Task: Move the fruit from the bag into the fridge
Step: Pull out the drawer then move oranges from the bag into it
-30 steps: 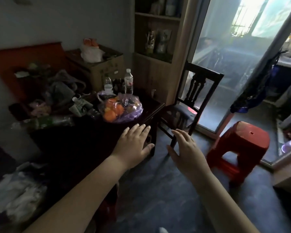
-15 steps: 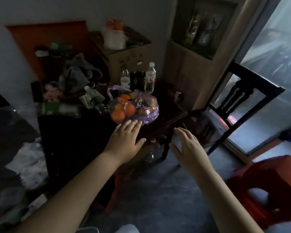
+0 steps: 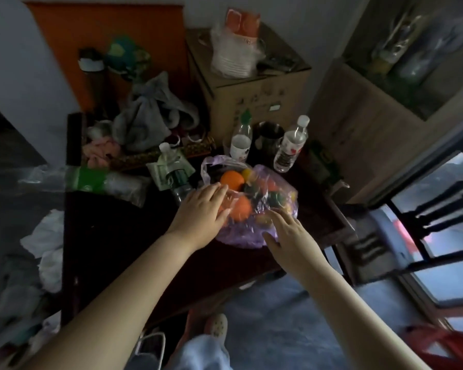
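Note:
A thin purple plastic bag point(image 3: 278, 182) sits on the dark wooden table point(image 3: 112, 236), its mouth open toward the back. Inside lie oranges point(image 3: 231, 180), a yellow fruit and some dark green ones. My left hand point(image 3: 201, 212) rests with straight fingers on the bag's left side, over an orange. With fingers spread, my right hand point(image 3: 289, 236) touches the bag's near right side. Neither hand grips anything. No fridge is in view.
Two water bottles point(image 3: 290, 145) and a metal cup point(image 3: 269, 137) stand just behind the bag. A cardboard box point(image 3: 254, 92), cloths and clutter fill the table's back and left. A dark chair point(image 3: 422, 236) stands at the right, a wooden cabinet point(image 3: 372, 124) behind it.
I have stepped closer to the table. Both hands moved forward from the air before the table onto the purple bag.

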{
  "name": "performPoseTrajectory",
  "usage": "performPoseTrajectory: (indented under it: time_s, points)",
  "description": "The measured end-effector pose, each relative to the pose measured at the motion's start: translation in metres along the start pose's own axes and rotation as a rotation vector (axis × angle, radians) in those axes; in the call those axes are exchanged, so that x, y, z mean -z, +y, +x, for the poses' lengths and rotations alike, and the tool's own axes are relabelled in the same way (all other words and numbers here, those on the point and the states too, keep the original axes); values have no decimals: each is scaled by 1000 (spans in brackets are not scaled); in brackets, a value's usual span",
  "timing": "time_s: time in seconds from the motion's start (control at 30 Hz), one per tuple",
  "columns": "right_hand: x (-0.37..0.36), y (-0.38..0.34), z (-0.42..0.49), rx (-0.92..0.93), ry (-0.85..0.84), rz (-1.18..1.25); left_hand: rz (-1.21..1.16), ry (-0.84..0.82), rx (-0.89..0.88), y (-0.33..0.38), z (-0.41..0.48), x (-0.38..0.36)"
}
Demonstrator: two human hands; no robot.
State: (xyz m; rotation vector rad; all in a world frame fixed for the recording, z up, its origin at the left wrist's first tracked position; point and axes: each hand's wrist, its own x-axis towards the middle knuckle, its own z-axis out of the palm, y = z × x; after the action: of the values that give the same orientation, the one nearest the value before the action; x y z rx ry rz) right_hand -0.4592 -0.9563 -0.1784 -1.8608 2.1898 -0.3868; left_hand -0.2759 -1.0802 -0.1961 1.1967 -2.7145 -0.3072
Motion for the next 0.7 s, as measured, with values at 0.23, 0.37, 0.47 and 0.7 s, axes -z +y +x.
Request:
performPoseTrajectory:
  time_s: [0.23,0.37,0.47,0.7]
  points:
    - [-20,24,77,2,-58,-3,-63,-177,-22,-32,75,-35]
    - [-34,30,109,30,-133,-9,-45,-234,-73,-46,91,-57]
    - [-48,33,135,73,-166,-23,-83,-160,-126,-49,91,-68]
    - [-69,40,163,186,-398,-38,-156,-109,-123,-42,70,-81]
